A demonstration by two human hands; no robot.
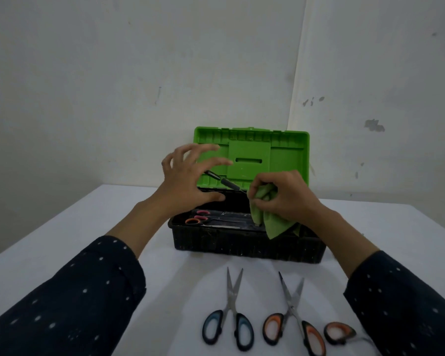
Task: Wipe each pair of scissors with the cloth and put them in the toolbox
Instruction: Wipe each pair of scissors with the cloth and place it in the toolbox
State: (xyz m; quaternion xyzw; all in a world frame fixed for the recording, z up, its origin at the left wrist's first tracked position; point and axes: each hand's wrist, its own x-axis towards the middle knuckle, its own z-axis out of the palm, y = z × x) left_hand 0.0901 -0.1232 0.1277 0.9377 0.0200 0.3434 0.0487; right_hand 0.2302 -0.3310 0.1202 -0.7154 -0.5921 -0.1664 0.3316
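The right hand (pixel 283 196) bunches a soft green cloth (pixel 270 222) round slim black-handled scissors (pixel 226 183) above the ribbed black toolbox (pixel 242 246). The left hand (pixel 185 181) is splayed wide and holds nothing. Steel-bladed blue-handled scissors (pixel 230 304) and orange-handled scissors (pixel 292 309) lie on the white worktop (pixel 165 278).

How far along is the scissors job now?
Done: at least two pairs lie in the toolbox. In hand: the right hand grips the cloth round a dark slim item; the left hand is open. Left on the table: a blue-handled pair, an orange-handled pair, a third pair partly behind a sleeve.
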